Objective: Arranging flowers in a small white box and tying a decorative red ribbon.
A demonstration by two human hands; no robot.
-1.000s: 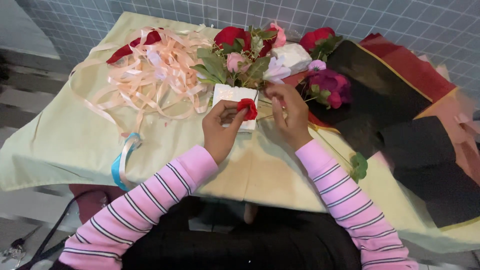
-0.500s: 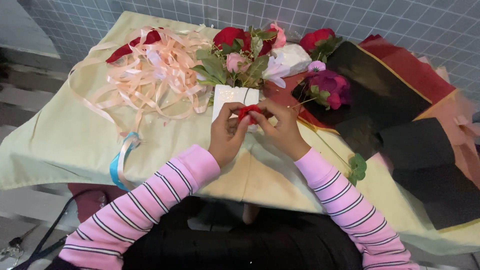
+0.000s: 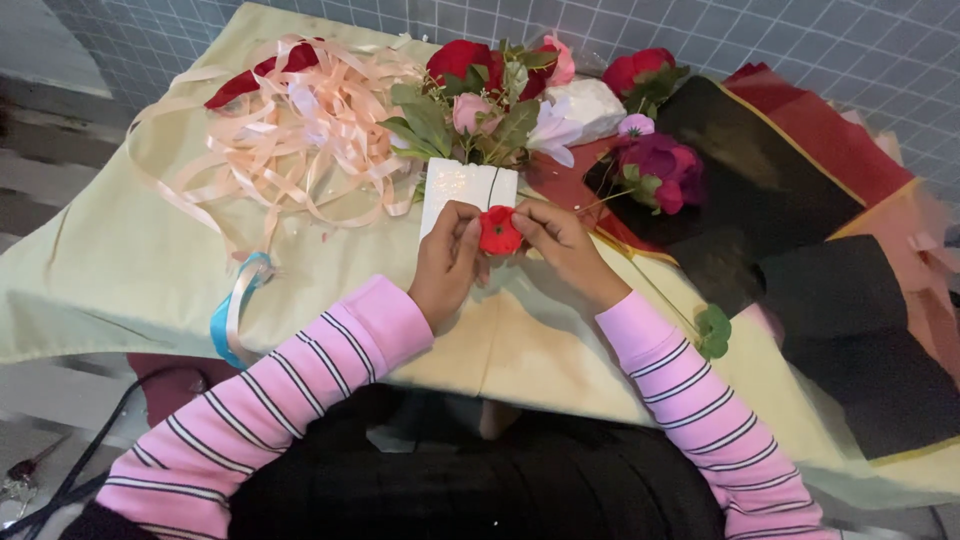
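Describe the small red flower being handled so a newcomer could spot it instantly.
On the pale yellow-green tablecloth, find the white box of flowers at centre. Just in front, the left hand and right hand pinch a small red flower, the only bloom off the table.

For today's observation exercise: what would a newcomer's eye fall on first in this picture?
First, the small red flower pinched between the left hand and right hand at the centre. Behind it stands a white-wrapped bouquet of red and pink blooms. To its left sprawls a heap of peach ribbon.

Glossy satin ribbon (image 3: 290, 140); matt cloth table cover (image 3: 120, 270); glittery white wrap (image 3: 462, 188).
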